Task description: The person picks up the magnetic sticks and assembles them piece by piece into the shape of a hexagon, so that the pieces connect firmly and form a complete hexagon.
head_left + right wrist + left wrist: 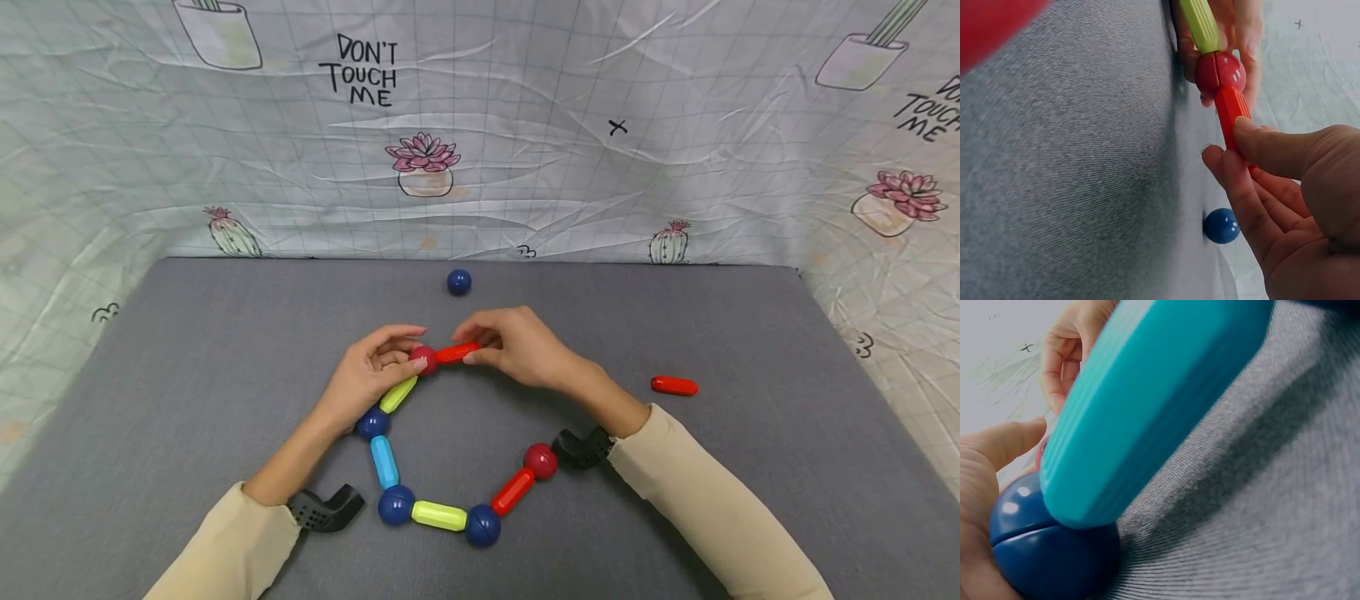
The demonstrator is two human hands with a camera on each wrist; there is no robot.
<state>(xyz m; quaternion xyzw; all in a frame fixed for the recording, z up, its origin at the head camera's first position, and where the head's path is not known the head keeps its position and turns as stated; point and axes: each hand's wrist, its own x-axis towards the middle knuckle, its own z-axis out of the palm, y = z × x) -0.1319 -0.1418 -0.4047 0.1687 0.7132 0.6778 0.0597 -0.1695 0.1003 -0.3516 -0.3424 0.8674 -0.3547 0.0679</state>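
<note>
Right hand point(521, 346): thumb and fingers pinching the held red rod point(454, 354) toward its right end. Left hand point(366, 367): thumb on the near side, fingers behind, pinching the gripped red ball point(424, 360). Rod's left end touches the ball.

Step in hand, my read: seating rod on ball. Brace the ball with the left; grip the rod well back so no fingertip gets into the joint; aim its axis through the ball's centre, push straight. Don't lever: side load could swing the chain or pop a neighbouring joint.

Orientation: rod's long axis runs roughly left-right in the head view, right end slightly farther from the person, left end pointing at the ball. Can't tell its height over the surface point(225, 358).

From the ball, the chain bends toward the person: upper yellow-green rod point(398, 394), left blue ball point(372, 423), light-blue rod point(385, 462), near-left blue ball point(396, 505), lower yellow-green rod point(439, 515), near-right blue ball point(482, 525), lower red rod point(513, 492) slanting away to the right, end red ball point(541, 461).

Loose, farther out: far blue ball point(459, 282) beyond the hands; spare red rod point(674, 386) at right, lying near left-right, right end slightly nearer.
</note>
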